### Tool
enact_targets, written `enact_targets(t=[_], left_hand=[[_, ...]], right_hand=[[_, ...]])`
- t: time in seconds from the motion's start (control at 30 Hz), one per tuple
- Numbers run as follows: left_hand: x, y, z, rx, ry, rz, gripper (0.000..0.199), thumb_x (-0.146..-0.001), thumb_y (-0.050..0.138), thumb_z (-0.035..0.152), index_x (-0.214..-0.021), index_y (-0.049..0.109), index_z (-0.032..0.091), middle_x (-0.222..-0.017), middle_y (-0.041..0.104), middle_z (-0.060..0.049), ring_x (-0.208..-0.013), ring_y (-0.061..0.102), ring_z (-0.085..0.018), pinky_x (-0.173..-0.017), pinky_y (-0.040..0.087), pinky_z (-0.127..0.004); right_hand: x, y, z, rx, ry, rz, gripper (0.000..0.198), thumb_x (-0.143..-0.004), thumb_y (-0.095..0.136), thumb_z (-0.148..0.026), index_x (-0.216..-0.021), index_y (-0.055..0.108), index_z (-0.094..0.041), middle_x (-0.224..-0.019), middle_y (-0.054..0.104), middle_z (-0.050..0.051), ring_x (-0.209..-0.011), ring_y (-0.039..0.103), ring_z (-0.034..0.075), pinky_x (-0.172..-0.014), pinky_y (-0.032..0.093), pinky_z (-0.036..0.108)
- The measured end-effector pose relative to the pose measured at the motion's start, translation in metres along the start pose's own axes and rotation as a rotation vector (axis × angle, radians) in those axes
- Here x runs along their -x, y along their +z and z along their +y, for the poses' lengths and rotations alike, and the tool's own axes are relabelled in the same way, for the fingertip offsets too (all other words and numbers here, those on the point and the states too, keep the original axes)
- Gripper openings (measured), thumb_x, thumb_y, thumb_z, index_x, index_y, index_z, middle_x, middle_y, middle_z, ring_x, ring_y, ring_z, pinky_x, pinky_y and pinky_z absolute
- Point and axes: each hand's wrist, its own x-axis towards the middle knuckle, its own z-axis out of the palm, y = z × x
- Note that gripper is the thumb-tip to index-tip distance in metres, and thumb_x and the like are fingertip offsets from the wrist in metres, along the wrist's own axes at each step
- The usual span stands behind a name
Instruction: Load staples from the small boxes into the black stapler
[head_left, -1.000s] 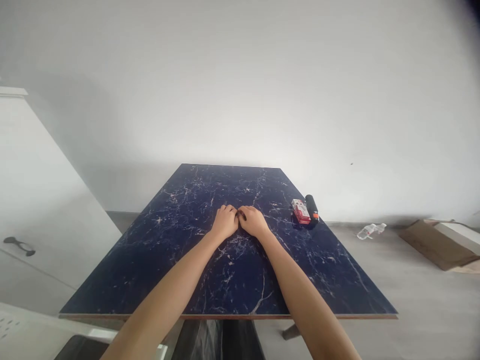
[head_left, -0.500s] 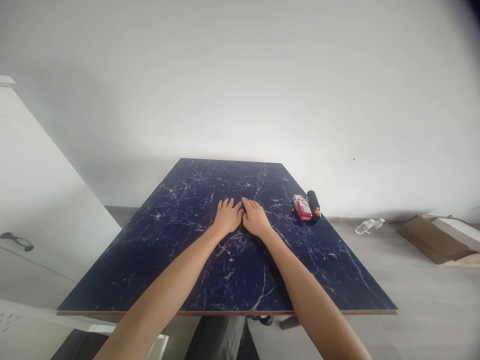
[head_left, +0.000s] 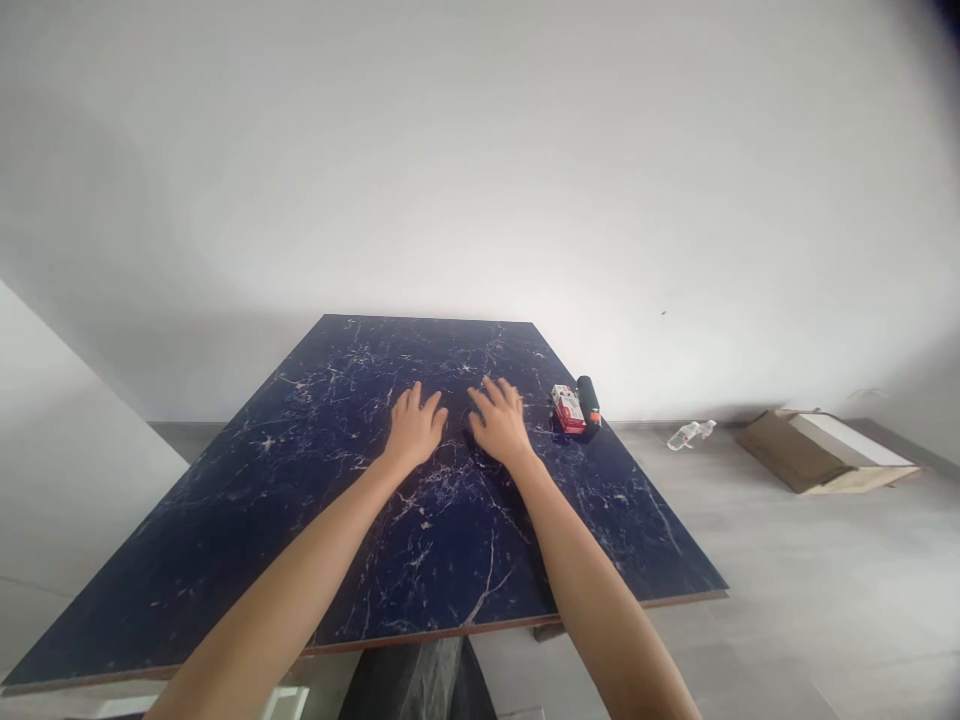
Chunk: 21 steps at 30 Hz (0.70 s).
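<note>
My left hand (head_left: 415,428) is over the middle of a dark blue marbled table (head_left: 420,590), palm down, fingers spread and holding nothing. To its right, my right hand (head_left: 498,420) is also palm down with its fingers apart and nothing in it. A gap of bare tabletop separates the two hands. Nearest to my right hand is a small red and white box (head_left: 568,409), a short way to its right. Against that box lies a black cylinder (head_left: 589,403) with an orange mark, near the table's right edge.
A pale wall (head_left: 450,170) rises behind the table. On the floor to the right lie a clear plastic bottle (head_left: 690,434) and a cardboard box (head_left: 810,455). A white cabinet (head_left: 67,480) stands close on the left.
My hands were together with fingertips touching or nearly so; they have moved apart and their fingers have spread. The view has turned to the right, so the table sits further left.
</note>
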Motion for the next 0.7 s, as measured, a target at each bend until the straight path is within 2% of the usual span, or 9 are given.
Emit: enact_targets(t=[0.07,0.13,0.2,0.27,0.33,0.43,0.5,0.57,0.7], left_hand=[[0.001,-0.013,-0.018,-0.001,-0.006,0.055,0.060,-0.102,0.027,0.051,-0.146,0.052,0.019,-0.160,0.033,-0.017,-0.146,0.029,-0.040,-0.115,0.027,-0.060],[0.007,-0.030,-0.048,-0.059,-0.050,0.139,0.055,-0.102,0.029,0.047,-0.140,0.057,0.019,-0.155,0.040,-0.018,-0.142,0.035,-0.039,-0.113,0.031,-0.060],[0.018,-0.049,-0.088,-0.120,-0.111,0.209,0.050,-0.100,0.034,0.043,-0.136,0.061,0.019,-0.149,0.047,-0.018,-0.136,0.042,-0.038,-0.111,0.034,-0.058],[0.032,-0.069,-0.130,-0.177,-0.173,0.263,0.049,-0.099,0.036,0.042,-0.132,0.063,0.019,-0.143,0.053,-0.018,-0.132,0.047,-0.038,-0.110,0.036,-0.058],[0.046,-0.088,-0.165,-0.201,-0.210,0.293,0.048,-0.098,0.036,0.042,-0.130,0.063,0.018,-0.134,0.060,-0.016,-0.127,0.052,-0.036,-0.109,0.037,-0.054],[0.057,-0.106,-0.192,-0.177,-0.274,0.315,0.048,-0.097,0.035,0.039,-0.128,0.061,0.015,-0.122,0.067,-0.016,-0.120,0.057,-0.032,-0.110,0.038,-0.049],[0.057,-0.108,-0.193,-0.149,-0.300,0.331,0.047,-0.097,0.034,0.038,-0.128,0.061,0.014,-0.122,0.067,-0.016,-0.119,0.059,-0.031,-0.109,0.040,-0.046],[0.054,-0.103,-0.185,-0.121,-0.260,0.309,0.047,-0.098,0.036,0.038,-0.129,0.061,0.014,-0.125,0.067,-0.015,-0.119,0.058,-0.030,-0.109,0.040,-0.045],[0.049,-0.087,-0.160,-0.055,-0.178,0.206,0.046,-0.098,0.041,0.039,-0.133,0.060,0.015,-0.130,0.065,-0.014,-0.122,0.056,-0.030,-0.110,0.039,-0.045]], right_hand=[[0.002,-0.020,0.023,0.052,0.214,0.224,0.053,-0.096,0.042,-0.034,-0.147,0.048,-0.021,-0.159,0.033,0.014,-0.150,0.015,0.037,-0.117,0.016,0.065],[0.007,-0.038,0.052,0.117,0.474,0.364,0.066,-0.093,0.046,-0.045,-0.152,0.038,-0.018,-0.161,0.027,0.020,-0.148,0.016,0.043,-0.112,0.021,0.069],[0.016,-0.049,0.081,0.131,0.687,0.343,0.081,-0.086,0.053,-0.055,-0.155,0.031,-0.019,-0.159,0.026,0.023,-0.141,0.031,0.046,-0.109,0.030,0.064],[0.023,-0.051,0.104,0.072,0.801,0.189,0.092,-0.080,0.059,-0.058,-0.157,0.026,-0.019,-0.149,0.040,0.026,-0.126,0.052,0.042,-0.102,0.041,0.055],[0.027,-0.048,0.118,0.067,0.799,0.116,0.094,-0.079,0.061,-0.058,-0.156,0.026,-0.019,-0.133,0.055,0.024,-0.118,0.059,0.039,-0.098,0.044,0.051],[0.026,-0.041,0.122,0.096,0.774,0.124,0.090,-0.079,0.060,-0.057,-0.155,0.029,-0.019,-0.127,0.059,0.022,-0.116,0.060,0.037,-0.097,0.045,0.048],[0.023,-0.037,0.116,0.101,0.749,0.127,0.090,-0.079,0.061,-0.057,-0.154,0.030,-0.019,-0.130,0.059,0.022,-0.118,0.060,0.038,-0.098,0.044,0.047],[0.021,-0.034,0.104,0.095,0.709,0.102,0.089,-0.079,0.061,-0.056,-0.154,0.031,-0.019,-0.132,0.058,0.021,-0.120,0.059,0.038,-0.100,0.044,0.047],[0.015,-0.022,0.058,0.048,0.582,0.027,0.087,-0.080,0.060,-0.053,-0.154,0.031,-0.018,-0.134,0.058,0.020,-0.118,0.059,0.036,-0.100,0.044,0.046]])
